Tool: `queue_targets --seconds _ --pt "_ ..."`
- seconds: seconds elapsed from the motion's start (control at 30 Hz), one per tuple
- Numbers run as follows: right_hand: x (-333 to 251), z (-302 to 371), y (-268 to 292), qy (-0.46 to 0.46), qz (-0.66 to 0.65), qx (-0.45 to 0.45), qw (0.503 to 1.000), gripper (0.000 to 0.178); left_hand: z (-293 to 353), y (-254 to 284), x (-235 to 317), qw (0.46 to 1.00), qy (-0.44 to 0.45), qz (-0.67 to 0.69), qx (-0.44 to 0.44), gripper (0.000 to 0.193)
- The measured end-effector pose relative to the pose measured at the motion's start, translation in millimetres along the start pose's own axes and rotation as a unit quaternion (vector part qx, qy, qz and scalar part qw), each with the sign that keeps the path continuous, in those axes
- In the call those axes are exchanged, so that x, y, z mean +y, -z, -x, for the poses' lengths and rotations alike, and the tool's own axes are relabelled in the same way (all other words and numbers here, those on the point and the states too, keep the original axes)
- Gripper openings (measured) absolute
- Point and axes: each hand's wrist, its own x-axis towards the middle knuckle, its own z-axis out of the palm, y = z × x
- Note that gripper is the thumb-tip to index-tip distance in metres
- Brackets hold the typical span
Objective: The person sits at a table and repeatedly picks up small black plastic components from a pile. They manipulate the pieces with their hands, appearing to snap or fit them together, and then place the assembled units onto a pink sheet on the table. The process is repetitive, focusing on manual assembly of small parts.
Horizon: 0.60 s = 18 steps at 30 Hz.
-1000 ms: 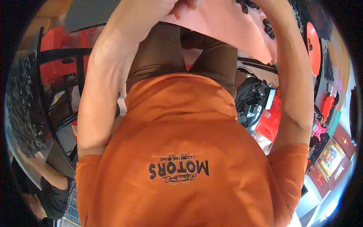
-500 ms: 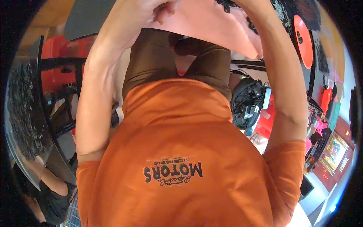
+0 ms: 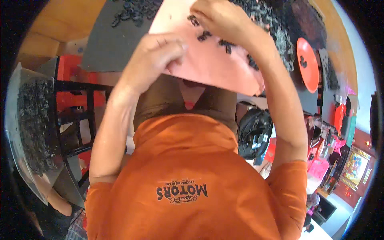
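Note:
A pink sheet [image 3: 200, 60] covers part of the table in front of me. Small black parts [image 3: 204, 36] lie spaced in a row across it, slanting from upper middle down to the right. My right hand [image 3: 224, 20] reaches over the sheet, fingers bent and drawn together right above the uppermost part [image 3: 193, 20]. Whatever is between those fingertips is hidden. At the sheet's left edge my left hand [image 3: 158, 54] hovers with curled fingers, slightly blurred. I cannot make out anything in its grip.
Loose black parts [image 3: 138, 12] are heaped on the dark tabletop [image 3: 114, 46] at far left, with a larger pile [image 3: 280, 36] beyond my right forearm. A red plate [image 3: 307, 74] holding a few parts stands at right. Another person's arm [image 3: 58, 198] shows at lower left, beside a clear bin [image 3: 20, 156].
The view has shifted, so more of the table and the row of parts shows. My right hand, formerly cut off at the top, is now visible. My left hand now appears lower and more fully.

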Motion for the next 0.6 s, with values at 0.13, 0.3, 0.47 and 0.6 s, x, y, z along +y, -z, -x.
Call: queue_targets --seconds 0.13,0.3,0.47,0.6 --pt "8.4 11.5 -3.1 0.007 0.027 0.070 0.997 0.014 3.5 0.1 5.7 1.000 0.014 0.008 -0.023 0.023" --pt "-4.1 23.2 6.8 -0.020 0.061 -0.035 0.997 0.020 0.6 -0.2 -2.1 0.998 -0.014 0.022 -0.059 0.026" --pt "-12.5 7.6 14.9 0.002 0.015 -0.001 1.000 0.021 1.1 0.3 -2.6 0.997 -0.006 0.014 -0.071 0.027" --pt "-24.7 -31.9 3.2 0.030 0.026 0.011 0.999 0.020 0.2 3.1 -5.2 0.997 -0.013 -0.015 -0.081 0.028"
